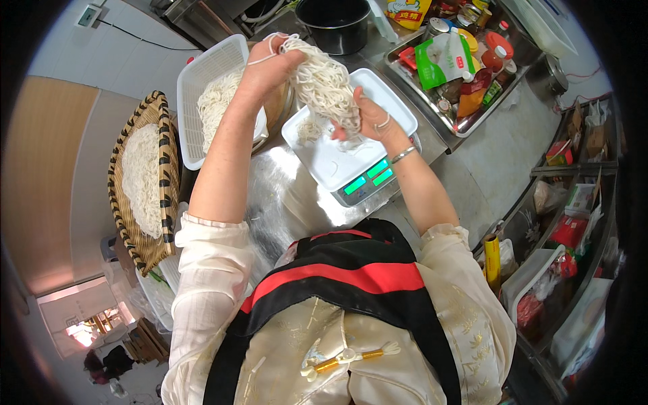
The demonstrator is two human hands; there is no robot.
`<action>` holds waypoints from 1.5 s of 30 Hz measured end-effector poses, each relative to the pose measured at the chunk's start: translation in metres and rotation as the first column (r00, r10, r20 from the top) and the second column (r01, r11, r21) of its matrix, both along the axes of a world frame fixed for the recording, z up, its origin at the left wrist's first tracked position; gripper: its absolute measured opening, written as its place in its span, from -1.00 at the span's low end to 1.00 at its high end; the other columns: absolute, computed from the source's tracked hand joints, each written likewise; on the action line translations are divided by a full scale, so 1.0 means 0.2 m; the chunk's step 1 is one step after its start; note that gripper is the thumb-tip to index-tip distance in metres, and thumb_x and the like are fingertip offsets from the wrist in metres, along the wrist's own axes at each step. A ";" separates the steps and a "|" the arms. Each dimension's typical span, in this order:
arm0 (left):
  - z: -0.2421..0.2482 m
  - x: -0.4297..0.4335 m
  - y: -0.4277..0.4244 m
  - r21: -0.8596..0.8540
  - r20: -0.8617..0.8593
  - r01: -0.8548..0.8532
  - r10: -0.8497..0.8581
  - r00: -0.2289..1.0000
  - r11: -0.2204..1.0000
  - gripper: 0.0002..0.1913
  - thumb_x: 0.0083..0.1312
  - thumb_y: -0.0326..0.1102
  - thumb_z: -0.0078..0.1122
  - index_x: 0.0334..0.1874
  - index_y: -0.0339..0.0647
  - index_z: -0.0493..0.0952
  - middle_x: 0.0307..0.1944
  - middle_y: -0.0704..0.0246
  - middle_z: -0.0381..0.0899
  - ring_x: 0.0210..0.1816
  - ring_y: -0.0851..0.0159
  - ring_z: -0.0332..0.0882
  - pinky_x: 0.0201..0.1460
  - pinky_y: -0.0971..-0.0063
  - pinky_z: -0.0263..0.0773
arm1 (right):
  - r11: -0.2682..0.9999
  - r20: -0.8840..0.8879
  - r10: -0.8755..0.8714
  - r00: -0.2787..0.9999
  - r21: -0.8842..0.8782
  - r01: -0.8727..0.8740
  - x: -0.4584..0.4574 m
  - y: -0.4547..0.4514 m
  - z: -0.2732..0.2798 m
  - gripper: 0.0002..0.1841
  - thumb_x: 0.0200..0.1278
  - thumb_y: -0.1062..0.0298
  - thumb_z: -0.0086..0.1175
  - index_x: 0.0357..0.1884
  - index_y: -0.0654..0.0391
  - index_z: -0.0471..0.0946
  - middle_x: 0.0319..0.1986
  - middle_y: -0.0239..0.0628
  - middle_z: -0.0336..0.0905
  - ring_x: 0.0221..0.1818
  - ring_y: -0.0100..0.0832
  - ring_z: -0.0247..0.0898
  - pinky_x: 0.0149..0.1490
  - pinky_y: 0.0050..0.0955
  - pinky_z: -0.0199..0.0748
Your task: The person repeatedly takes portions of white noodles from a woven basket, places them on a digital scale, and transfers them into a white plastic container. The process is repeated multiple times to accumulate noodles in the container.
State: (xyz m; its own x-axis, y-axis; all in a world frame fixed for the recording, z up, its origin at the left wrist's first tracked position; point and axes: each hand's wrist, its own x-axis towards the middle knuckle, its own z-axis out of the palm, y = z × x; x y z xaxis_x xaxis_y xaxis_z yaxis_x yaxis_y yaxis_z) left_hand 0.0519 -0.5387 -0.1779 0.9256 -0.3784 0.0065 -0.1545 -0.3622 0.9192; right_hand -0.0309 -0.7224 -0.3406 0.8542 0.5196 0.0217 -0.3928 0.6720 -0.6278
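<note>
A thick bundle of white noodles (324,81) stretches between my two hands over a white plastic tray (324,164). My left hand (271,68) grips its upper end, with a strand looped over the fingers. At the lower end, my right hand (372,116) has its fingers around the noodles, thumb raised. The tray rests on a digital scale (367,185) with lit green displays; a small clump of noodles (309,130) lies in it. Left of the tray, a white plastic basket (190,106) holds more noodles. Further left, a woven bamboo basket (164,177) contains another white noodle heap.
A black pot (334,30) stands at the back of the steel table (273,192). To the right, a steel tray (463,132) is crowded with seasoning bottles and packets. Shelves (577,169) with bags and boxes line the far right. A round wooden item is partly hidden behind the basket.
</note>
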 end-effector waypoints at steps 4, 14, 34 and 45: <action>-0.07 0.01 0.08 0.032 -0.147 -0.033 0.037 0.988 0.999 -0.69 0.17 -0.41 0.25 -0.04 -0.35 0.59 -0.21 0.32 0.67 -0.18 0.40 0.59 -0.10 0.51 0.47 | 0.904 0.161 -0.052 0.986 -0.411 0.115 0.02 -0.17 0.07 -0.55 0.27 0.28 0.30 0.11 0.28 0.48 -0.25 -0.26 0.64 -0.52 -0.58 0.42 -0.42 -0.55 0.46; -0.77 -0.20 0.21 0.518 -0.156 0.018 0.074 0.985 0.855 -0.56 0.05 -0.19 0.35 -0.13 -0.44 0.63 -0.16 -0.08 0.70 -0.07 0.00 0.71 0.04 0.28 0.56 | 0.177 0.573 0.118 0.811 -0.816 0.550 -0.08 -0.11 -0.11 -0.43 0.02 0.21 0.36 0.11 0.25 0.60 -0.04 0.09 0.65 0.06 0.03 0.57 0.19 -0.22 0.50; -0.33 -0.23 -0.02 -0.470 -0.743 -0.383 -0.123 0.657 0.795 -0.84 0.33 -0.36 0.22 -0.12 -0.26 0.58 -0.31 0.35 0.66 -0.48 0.44 0.55 -0.62 0.59 0.28 | 0.914 0.055 -0.392 0.918 -0.093 0.395 0.13 -0.06 -0.25 -0.55 0.49 0.23 0.03 0.35 0.10 0.45 0.24 -0.26 0.52 0.26 -0.33 0.47 0.37 -0.31 0.39; -0.34 -0.10 0.03 -0.616 -0.711 -0.614 -0.012 0.703 0.493 -0.86 0.39 -0.40 0.10 -0.11 -0.29 0.57 -0.26 0.31 0.68 -0.35 0.36 0.63 -0.49 0.51 0.45 | 0.995 0.052 0.027 0.998 -0.102 -0.021 -0.01 0.05 -0.06 -0.22 0.32 -0.41 -0.01 0.22 0.15 0.42 -0.24 -0.12 0.63 -0.41 -0.33 0.63 -0.19 -0.19 0.68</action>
